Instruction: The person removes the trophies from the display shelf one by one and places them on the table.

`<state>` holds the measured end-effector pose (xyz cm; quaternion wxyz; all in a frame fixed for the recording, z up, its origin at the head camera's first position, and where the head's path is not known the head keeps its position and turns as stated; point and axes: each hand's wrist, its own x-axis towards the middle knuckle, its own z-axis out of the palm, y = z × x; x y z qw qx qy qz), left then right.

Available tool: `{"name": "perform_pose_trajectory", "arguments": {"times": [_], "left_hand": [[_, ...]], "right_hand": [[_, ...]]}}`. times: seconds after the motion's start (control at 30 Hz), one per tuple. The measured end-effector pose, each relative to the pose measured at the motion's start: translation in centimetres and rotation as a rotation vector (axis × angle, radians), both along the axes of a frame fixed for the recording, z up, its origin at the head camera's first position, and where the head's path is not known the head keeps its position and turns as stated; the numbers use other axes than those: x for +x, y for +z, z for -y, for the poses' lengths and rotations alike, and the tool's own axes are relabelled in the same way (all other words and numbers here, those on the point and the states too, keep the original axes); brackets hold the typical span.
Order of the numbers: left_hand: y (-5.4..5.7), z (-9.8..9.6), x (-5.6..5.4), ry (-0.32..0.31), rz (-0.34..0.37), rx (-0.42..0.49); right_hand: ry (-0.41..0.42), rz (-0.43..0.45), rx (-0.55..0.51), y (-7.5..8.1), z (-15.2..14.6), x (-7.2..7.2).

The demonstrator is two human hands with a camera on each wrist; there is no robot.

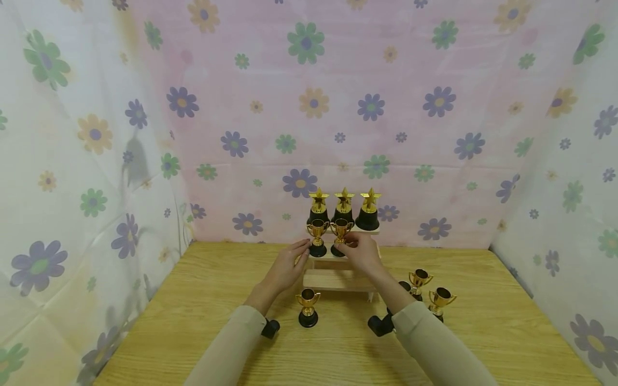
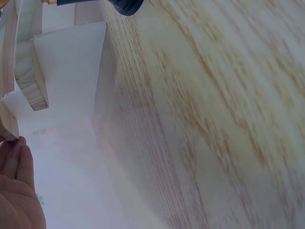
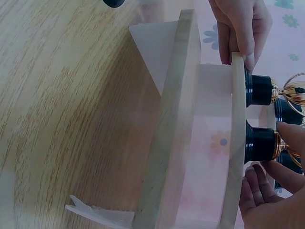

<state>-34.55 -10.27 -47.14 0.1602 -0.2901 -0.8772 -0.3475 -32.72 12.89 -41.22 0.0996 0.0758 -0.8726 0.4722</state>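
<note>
While the R grip (image 1: 362, 252) pinches a gold cup (image 1: 340, 230) w/ a black base on the middle step (image 3: 231, 181) of a pale wooden stand (image 1: 333, 279), the L grip (image 1: 287, 262), fingers straight, touches that step's end by a matching gold cup (image 1: 317, 231).

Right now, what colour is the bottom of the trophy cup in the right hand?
The trophy cup's base is black, clearest in the right wrist view.

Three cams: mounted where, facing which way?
Head: worn on head, faces forward-down at the stand; left hand, right hand, sleeves show.
Left wrist: worn there, looks along tabletop and stand; left hand shows.
Right wrist: worn there, sees the stand sideways; both hands show.
Shared by head and right wrist: right hand pinching a cup.
</note>
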Motion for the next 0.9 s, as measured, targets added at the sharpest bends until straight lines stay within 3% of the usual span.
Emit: {"name": "perform_pose_trajectory", "arguments": {"times": [0.9], "left_hand": [[-0.19,0.03,-0.22,-0.005,-0.014,0.006]], "right_hand": [[0.002,-0.001,0.001,0.09,0.05,0.01]]}}
